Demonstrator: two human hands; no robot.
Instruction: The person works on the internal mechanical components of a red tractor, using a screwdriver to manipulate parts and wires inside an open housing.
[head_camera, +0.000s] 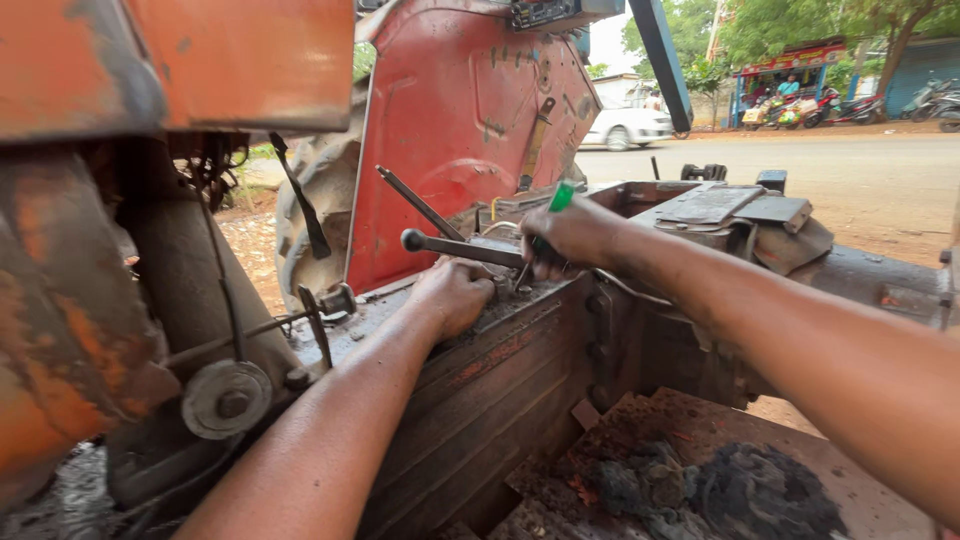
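Screwdriver (553, 208) with the green handle stands tip-down in my right hand (572, 235), my fingers wrapped tight round its shaft and grip, the point pressed onto the greasy metal deck (500, 350) of the tractor, just beside my left hand (455, 292). That left hand lies curled, knuckles up, on the deck right at the tip; I cannot tell whether those fingers pinch anything, since they are tucked under. I judge I am in the middle of working a small fastener or part loose at that spot, the left steadying while the right bears down. A next move, as I read it, calls for keeping the tip seated and square, with firm downward pressure, because the surface is oily and a slip would run into my left knuckles.

Counting: one screwdriver, two hands of mine, one round-knobbed lever (460, 247) crossing just above my left hand, one thinner rod (418, 203) slanting behind it, one red mudguard (460, 130), one pulley wheel (226, 398) down at the left.
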